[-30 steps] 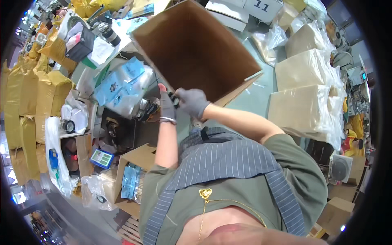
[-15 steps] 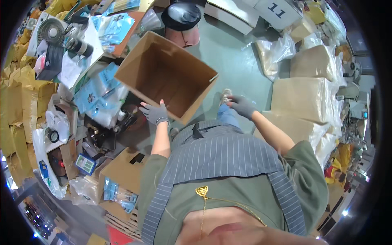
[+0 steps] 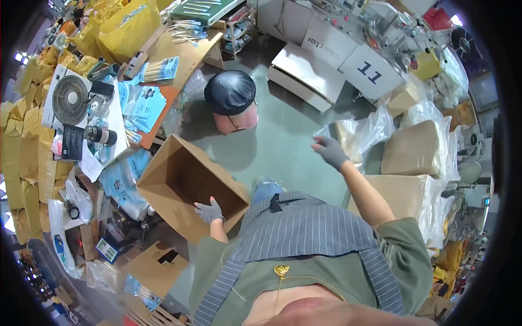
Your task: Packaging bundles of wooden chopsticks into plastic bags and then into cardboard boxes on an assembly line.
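A large brown cardboard box point(image 3: 163, 168), top uncovered and tilted, stands left of me with its inside facing up. My left hand point(image 3: 207, 211), in a grey glove with bare fingertips, reaches over the near right rim. Its fingers are spread, and whether they touch the inner wall cannot be told. My right hand point(image 3: 330, 153), gloved the same way, hangs in the air to the right, open with loosely bent fingers and nothing in it. Beside it is a clear plastic bag point(image 3: 375, 127).
Ahead stands a pink stool point(image 3: 235, 120) with a black cover. A cluttered white table point(image 3: 117, 144) with a fan point(image 3: 70, 99) is at left. Wrapped cardboard stacks point(image 3: 399, 195) line my right. A flattened-looking carton point(image 3: 155, 269) lies at the lower left. White machine cabinets point(image 3: 307, 76) stand at the back.
The view has tilted upward, bringing more of the back into sight. The box has shifted left and nearer to me. My left hand is now over its opening; the right hand has moved outward.
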Motion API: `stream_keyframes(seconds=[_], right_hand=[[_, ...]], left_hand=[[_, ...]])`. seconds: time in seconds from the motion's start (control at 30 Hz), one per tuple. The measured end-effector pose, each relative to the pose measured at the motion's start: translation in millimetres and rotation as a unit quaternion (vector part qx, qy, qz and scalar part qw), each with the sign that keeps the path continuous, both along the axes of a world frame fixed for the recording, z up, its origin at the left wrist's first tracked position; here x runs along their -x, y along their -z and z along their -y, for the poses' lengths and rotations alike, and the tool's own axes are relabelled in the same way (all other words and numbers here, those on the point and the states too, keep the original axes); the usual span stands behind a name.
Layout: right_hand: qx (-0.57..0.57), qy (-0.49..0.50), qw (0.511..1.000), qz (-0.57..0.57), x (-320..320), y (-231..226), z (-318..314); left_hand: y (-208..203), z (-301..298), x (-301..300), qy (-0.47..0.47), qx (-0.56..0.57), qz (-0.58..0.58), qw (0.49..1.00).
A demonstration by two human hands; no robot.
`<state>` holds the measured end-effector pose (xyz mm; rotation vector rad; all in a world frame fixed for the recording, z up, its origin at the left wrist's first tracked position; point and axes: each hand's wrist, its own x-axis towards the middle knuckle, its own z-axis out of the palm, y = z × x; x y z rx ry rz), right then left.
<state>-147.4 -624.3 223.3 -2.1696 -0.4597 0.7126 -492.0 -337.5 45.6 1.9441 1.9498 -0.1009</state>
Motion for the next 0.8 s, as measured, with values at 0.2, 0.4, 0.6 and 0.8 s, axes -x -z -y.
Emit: stream_keyframes(seconds=[0.2,0.4,0.6,0.8], right_hand=[[0.064,-0.311,0.941,0.117,-69,-72,-176],[0.121,-0.121,0.982,0.075,-211,14,-178],[0.37,-0.043,0.926,-0.055,-298,96,-134],[0.227,-0.121,0.966,-0.026,-359,70,-320]], left_hand=[[15,-41,-64,-0.038,-0.077,0.115,0.99],[7,-156,-154,0.016,0.011,0.237,0.971],[-52,-270,-254,0.034,-0.006,0.358,0.933],[-51,-318,-325,0.005,0.0,0.385,0.923]])
